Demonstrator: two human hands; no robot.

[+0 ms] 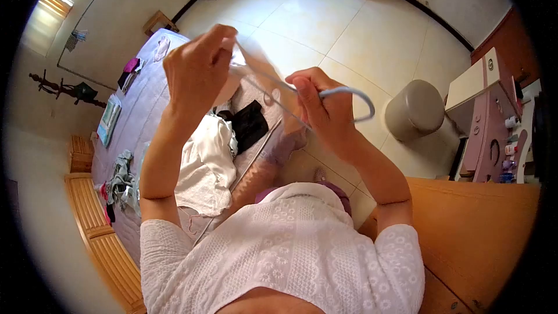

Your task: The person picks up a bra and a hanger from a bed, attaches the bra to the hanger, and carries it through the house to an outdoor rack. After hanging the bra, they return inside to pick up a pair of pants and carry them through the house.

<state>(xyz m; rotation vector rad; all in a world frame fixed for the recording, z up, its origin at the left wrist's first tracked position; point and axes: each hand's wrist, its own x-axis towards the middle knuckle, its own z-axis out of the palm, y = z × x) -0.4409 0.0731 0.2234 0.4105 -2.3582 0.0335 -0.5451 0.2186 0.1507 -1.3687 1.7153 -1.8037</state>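
Note:
My right hand (325,104) is closed around a light blue-grey clothes hanger (367,100), whose curved end loops out to the right of the fist. Thin bars of the hanger run left toward my left hand (197,72). That hand is raised, its thumb and fingers pinched together at the hanger's far end and the upper edge of a thin beige cloth (260,63). Motion blurs the cloth, which hangs between both hands. Below them on the bed (131,128) lie a white garment (208,160) and a black garment (250,127).
A long thin rod (253,163) lies across the bed near my body. Folded and crumpled clothes (120,177) are along its far side. To the right stand a round grey stool (414,110) and a pink and white dresser (485,119), with an orange-brown wooden surface (476,221) closer in.

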